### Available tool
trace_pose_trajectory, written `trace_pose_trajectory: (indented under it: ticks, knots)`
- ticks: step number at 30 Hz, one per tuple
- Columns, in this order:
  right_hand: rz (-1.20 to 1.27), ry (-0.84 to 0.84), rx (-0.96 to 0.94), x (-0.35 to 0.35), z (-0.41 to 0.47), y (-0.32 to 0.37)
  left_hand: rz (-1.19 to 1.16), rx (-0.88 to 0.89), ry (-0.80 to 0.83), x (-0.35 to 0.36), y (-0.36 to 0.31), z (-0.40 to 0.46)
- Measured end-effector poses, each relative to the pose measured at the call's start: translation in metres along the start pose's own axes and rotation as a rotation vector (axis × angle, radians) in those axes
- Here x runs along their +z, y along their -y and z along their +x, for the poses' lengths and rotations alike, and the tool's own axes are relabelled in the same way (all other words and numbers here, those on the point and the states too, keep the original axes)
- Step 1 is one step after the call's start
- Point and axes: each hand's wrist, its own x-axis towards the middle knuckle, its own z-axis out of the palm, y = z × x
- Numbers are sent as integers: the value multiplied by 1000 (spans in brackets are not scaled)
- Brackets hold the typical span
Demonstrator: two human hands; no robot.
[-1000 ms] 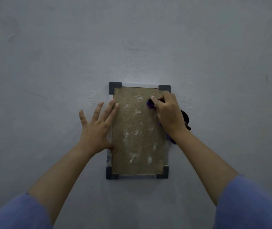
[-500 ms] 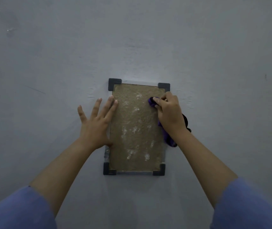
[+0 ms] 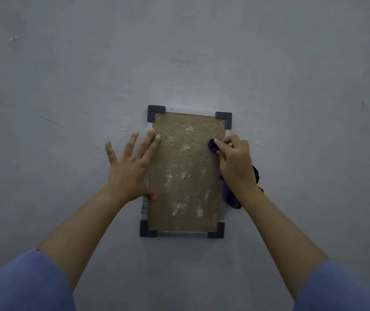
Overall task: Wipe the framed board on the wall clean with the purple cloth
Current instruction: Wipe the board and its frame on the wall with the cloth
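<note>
Grey wall (image 3: 67,86) carries the framed board (image 3: 186,176), still blotched white beside the right hand (image 3: 235,162) gripping the purple cloth (image 3: 213,146) at its upper right edge, while the left hand (image 3: 130,169), open flat, braces the frame's left side; most wiping seemingly remains.

plain grey wall (image 3: 202,52), dim even light, faint scuff marks (image 3: 47,119)

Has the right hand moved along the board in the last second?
Yes. The right hand with the purple cloth slid down the board's right edge, away from the top-right corner bracket.
</note>
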Motion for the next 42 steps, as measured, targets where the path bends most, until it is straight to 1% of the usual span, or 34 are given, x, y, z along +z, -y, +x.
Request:
trace_pose_trajectory:
  ticks: [5, 9, 11, 14, 17, 19, 21, 24, 25, 28, 29, 32, 34, 38, 39, 42]
  knots:
    - [-47, 53, -66, 12, -49, 4, -6, -8, -6, 1, -3, -2]
    - [-60, 81, -64, 14, -66, 4, -11, 13, -101, 15, -4, -20]
    - [-46, 86, -49, 13, -65, 6, 2, 35, -82, 26, -4, -31]
    - [46, 92, -36, 6, -59, 7, -5, 16, -22, 32, -6, -38]
    - [95, 25, -12, 4, -48, 6, -1, 8, -22, 33, -4, -35]
    - [66, 4, -3, 11, -47, 12, -7, 2, -31, 33, -3, -35]
    - [6, 46, -36, 19, -55, 18, -10, -7, -7, 31, -5, -36]
    - [-74, 101, -177, 17, -63, 7, -15, -18, -1, 31, -7, -36]
    - [-86, 89, -182, 15, -61, 3, -18, -18, -2, 31, -6, -37]
    - [-42, -12, -59, 19, -53, 6, -9, -26, 1, 32, -7, -36]
    - [-28, -21, -47, 23, -56, 11, -8, -30, 1, 32, -8, -36]
    - [-45, 61, -166, 26, -75, 14, -12, -33, 6, 31, -9, -36]
    - [-71, 76, -218, 21, -72, 5, -18, -32, 13, 30, -9, -36]
    - [-37, -10, -96, 23, -54, 7, -20, -34, 0, 32, -10, -36]
    - [-23, -14, -94, 27, -57, 11, -19, -33, 0, 32, -10, -36]
    - [-31, 72, -181, 28, -80, 13, -21, -34, 3, 31, -11, -37]
